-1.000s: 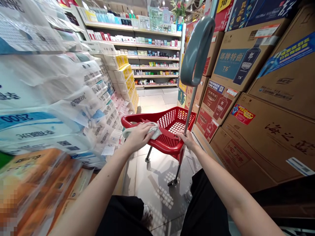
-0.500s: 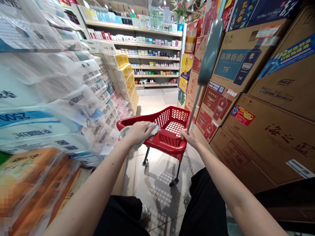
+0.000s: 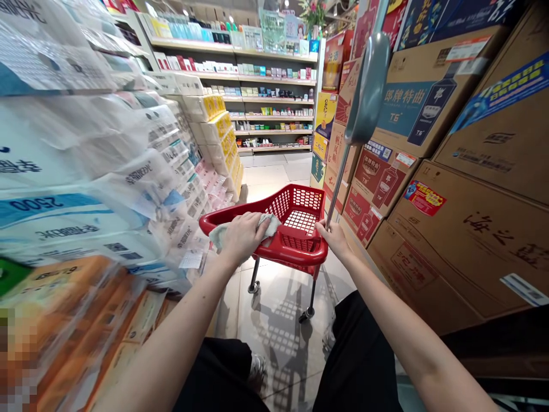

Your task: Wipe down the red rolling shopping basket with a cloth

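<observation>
In the head view a red plastic shopping cart stands on thin dark legs with casters, its lattice basket facing away from me. My left hand is closed over a pale grey-green cloth, pressing it on the cart's near-left rim. Beside the cart's right corner, my right hand grips the lower visible part of a thin metal pole. Higher up, this pole carries a thick grey-blue plastic section. The lower end of the pole is hidden behind my hand and the cart.
Wrapped packs of tissue paper are piled along the left, with orange packs at the lower left. Stacked cardboard cartons line the right side. Shelves of small goods close off the far end beyond the tiled floor.
The cart has shifted slightly left and turned a little. My left hand and the cloth stay on the rim. The pole's grey-blue section has rotated, showing a broader side.
</observation>
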`<action>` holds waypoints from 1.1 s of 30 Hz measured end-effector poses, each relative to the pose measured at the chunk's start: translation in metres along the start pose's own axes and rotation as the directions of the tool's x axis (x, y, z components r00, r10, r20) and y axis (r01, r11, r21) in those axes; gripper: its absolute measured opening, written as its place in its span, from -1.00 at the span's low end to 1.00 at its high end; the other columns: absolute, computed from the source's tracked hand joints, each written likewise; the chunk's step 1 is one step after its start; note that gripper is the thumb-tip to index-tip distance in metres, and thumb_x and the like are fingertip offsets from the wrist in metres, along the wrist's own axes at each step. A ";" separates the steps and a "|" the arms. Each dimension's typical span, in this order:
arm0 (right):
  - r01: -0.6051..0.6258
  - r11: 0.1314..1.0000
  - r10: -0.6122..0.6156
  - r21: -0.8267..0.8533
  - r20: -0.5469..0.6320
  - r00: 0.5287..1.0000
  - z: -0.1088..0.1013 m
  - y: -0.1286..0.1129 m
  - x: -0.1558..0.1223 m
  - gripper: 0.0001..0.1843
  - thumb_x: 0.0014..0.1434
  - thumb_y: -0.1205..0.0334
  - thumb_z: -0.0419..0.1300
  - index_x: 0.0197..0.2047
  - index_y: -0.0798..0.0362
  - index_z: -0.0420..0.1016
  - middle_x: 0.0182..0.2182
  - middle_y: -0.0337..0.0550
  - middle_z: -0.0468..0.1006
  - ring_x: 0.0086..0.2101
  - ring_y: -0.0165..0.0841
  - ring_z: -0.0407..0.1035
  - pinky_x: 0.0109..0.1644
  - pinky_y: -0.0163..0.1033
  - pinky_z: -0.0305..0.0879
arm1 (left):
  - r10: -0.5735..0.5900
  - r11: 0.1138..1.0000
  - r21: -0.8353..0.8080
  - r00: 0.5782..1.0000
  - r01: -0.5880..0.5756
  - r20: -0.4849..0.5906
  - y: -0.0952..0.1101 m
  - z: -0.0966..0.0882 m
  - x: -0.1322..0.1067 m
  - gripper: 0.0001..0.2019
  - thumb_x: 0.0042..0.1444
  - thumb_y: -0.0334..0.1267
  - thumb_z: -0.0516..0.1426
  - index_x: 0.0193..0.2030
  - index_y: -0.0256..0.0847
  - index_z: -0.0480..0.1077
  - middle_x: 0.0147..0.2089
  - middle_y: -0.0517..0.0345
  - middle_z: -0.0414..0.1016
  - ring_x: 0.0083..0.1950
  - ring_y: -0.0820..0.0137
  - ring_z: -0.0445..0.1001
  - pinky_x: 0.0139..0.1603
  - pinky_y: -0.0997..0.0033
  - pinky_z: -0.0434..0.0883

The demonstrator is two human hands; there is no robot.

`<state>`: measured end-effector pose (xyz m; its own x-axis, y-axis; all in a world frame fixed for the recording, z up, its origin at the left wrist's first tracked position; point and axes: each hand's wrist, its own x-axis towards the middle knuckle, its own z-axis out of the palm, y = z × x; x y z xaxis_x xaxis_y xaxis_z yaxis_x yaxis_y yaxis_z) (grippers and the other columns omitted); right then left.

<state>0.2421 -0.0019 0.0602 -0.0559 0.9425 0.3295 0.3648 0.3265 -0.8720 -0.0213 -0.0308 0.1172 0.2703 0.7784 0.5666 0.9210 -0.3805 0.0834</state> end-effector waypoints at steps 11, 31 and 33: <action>0.000 0.999 0.006 0.034 -0.184 0.983 0.019 -0.009 -0.004 -0.71 0.08 0.21 0.07 -0.10 0.00 0.14 -0.32 -0.21 0.42 -0.31 -0.36 0.38 -0.18 -0.21 0.32 | 0.038 0.996 -0.079 0.999 -0.041 -0.038 0.010 0.000 -0.013 -0.68 0.27 -0.10 -0.13 -0.22 -0.19 0.36 -0.20 0.03 0.48 -0.12 0.28 0.40 -0.05 0.23 0.29; -0.026 0.991 0.019 -0.131 -0.052 0.998 0.012 -0.003 0.023 -0.69 -0.07 0.36 0.08 -0.22 -0.04 0.12 -0.42 -0.32 0.38 -0.41 -0.40 0.33 -0.28 -0.27 0.25 | 0.190 0.970 -0.150 0.981 -0.194 -0.040 0.035 0.002 -0.024 -0.66 0.26 -0.14 -0.09 0.09 -0.15 0.31 0.12 -0.02 0.38 0.16 0.22 0.33 0.16 0.13 0.27; -0.040 0.991 0.034 -0.129 -0.046 0.998 0.015 -0.003 0.024 -0.67 -0.08 0.36 0.09 -0.21 -0.03 0.11 -0.43 -0.33 0.37 -0.41 -0.40 0.33 -0.29 -0.28 0.25 | 0.174 0.977 -0.114 0.983 -0.180 -0.057 0.033 0.004 -0.031 -0.64 0.25 -0.15 -0.07 0.13 -0.14 0.28 0.16 -0.02 0.35 0.20 0.20 0.29 0.21 0.09 0.24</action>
<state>0.2260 0.0207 0.0657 -0.0006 0.9488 0.3159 0.4838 0.2767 -0.8303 0.0017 -0.0656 0.0987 0.4103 0.6703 0.6184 0.8194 -0.5686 0.0726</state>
